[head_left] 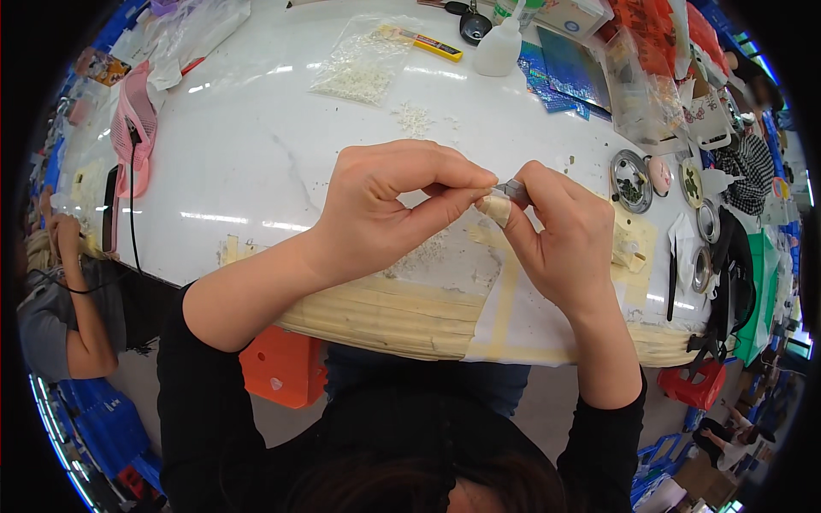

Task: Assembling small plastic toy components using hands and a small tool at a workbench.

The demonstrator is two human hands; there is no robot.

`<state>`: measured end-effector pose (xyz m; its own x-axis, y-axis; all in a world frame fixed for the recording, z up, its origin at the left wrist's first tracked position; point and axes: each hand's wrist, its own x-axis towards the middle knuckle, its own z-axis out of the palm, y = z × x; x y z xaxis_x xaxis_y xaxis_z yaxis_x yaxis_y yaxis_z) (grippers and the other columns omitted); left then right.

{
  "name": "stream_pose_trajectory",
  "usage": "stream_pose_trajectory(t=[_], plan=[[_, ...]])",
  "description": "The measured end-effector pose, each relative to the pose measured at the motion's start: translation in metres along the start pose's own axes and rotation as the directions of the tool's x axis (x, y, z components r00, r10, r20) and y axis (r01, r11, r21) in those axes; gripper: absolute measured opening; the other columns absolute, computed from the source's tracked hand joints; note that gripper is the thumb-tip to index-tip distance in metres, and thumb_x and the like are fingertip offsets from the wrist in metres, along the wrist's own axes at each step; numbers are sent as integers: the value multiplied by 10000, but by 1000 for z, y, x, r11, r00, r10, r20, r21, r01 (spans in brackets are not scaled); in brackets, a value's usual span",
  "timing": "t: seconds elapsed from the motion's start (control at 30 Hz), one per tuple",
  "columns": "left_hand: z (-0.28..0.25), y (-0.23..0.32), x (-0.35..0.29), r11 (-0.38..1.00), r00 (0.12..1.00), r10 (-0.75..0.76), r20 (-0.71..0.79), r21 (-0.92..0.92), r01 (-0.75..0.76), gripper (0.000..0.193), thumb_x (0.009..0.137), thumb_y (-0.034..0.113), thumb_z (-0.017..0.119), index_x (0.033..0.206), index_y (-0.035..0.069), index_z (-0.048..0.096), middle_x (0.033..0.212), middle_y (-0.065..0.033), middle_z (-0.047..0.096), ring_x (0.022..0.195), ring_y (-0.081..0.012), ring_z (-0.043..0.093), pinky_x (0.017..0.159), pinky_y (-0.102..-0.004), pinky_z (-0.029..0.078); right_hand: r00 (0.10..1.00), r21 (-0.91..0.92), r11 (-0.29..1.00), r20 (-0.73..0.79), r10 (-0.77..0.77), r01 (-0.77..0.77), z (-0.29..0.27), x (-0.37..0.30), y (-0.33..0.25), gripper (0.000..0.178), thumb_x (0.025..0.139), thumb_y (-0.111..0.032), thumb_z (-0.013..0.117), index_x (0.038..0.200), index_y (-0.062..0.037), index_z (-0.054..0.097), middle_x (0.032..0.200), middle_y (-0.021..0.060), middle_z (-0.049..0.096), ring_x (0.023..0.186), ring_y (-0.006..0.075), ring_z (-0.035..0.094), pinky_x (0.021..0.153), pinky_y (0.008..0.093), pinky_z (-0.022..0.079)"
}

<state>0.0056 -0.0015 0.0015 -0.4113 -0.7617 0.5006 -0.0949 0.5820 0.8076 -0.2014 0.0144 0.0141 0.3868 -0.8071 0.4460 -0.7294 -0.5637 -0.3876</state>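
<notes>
Over the front part of the white table, my two hands meet fingertip to fingertip. My left hand (398, 192) is closed in a pinch, thumb against forefinger; whatever is between them is too small to make out. In my right hand (564, 231) a small grey metallic piece (514, 191) is gripped between thumb and fingers, its end close to my left fingertips. Beige tape wraps my right thumb. Small white bits (415, 120) lie scattered beyond my hands, with more below them. Farther back is a clear bag (363, 68) filled with similar white bits.
A yellow cutter knife (438, 47) and white squeeze bottle (499, 51) stand behind. Round dishes (631, 181) with small dark green pieces are at right, near black tweezers (672, 286). A pink mesh object (134, 128) with a cable lies left. Another person's arm (81, 299) shows far left.
</notes>
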Motion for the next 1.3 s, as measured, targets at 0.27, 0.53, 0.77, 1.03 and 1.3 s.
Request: stream_pose_trajectory(t=[0.27, 0.53, 0.77, 1.03, 1.3], plan=[[0, 0, 0, 999, 1000, 24, 4, 38, -24, 220, 844, -74, 656, 1036, 10, 724, 872, -92, 717, 736, -109, 660, 648, -220, 521, 1000, 17, 1000, 18, 8, -8, -2, 1, 0, 245, 797, -224, 730, 741, -92, 531, 606, 15, 558, 529, 206, 564, 456, 331, 403], [0, 0, 0, 1000, 1000, -1, 14, 3, 1, 205, 850, -69, 660, 1032, 2, 721, 897, -99, 720, 757, -118, 668, 671, -225, 533, 999, 13, 1000, 39, -18, 18, -2, 0, -1, 208, 773, -199, 722, 738, -96, 545, 592, 12, 547, 509, 207, 551, 443, 337, 398], [0, 1, 1, 692, 859, -495, 129, -539, 480, 158, 928, 52, 640, 1057, -26, 687, 973, -110, 712, 824, -137, 680, 747, -247, 562, 998, 153, 986, -7, 63, -61, -4, 2, -1, 157, 727, -69, 730, 789, -75, 586, 695, 42, 616, 567, 182, 599, 487, 294, 449], [-1, 1, 1, 472, 776, -582, 243, -676, 566, 196, 957, 121, 616, 1090, -8, 680, 983, -106, 708, 886, -158, 696, 786, -256, 567, 977, 264, 956, -198, -73, 125, 1, 0, -5, 466, 638, 140, 632, 1051, -55, 726, 817, 50, 570, 624, 104, 558, 546, 227, 449], [-1, 1, 1, 397, 750, -598, 283, -708, 584, 221, 964, 148, 609, 1109, -6, 675, 994, -107, 703, 902, -170, 698, 817, -265, 568, 988, 306, 950, -152, -11, 57, 5, -2, -5, 516, 637, 171, 596, 1089, -38, 732, 854, 57, 573, 698, 107, 578, 592, 225, 463]])
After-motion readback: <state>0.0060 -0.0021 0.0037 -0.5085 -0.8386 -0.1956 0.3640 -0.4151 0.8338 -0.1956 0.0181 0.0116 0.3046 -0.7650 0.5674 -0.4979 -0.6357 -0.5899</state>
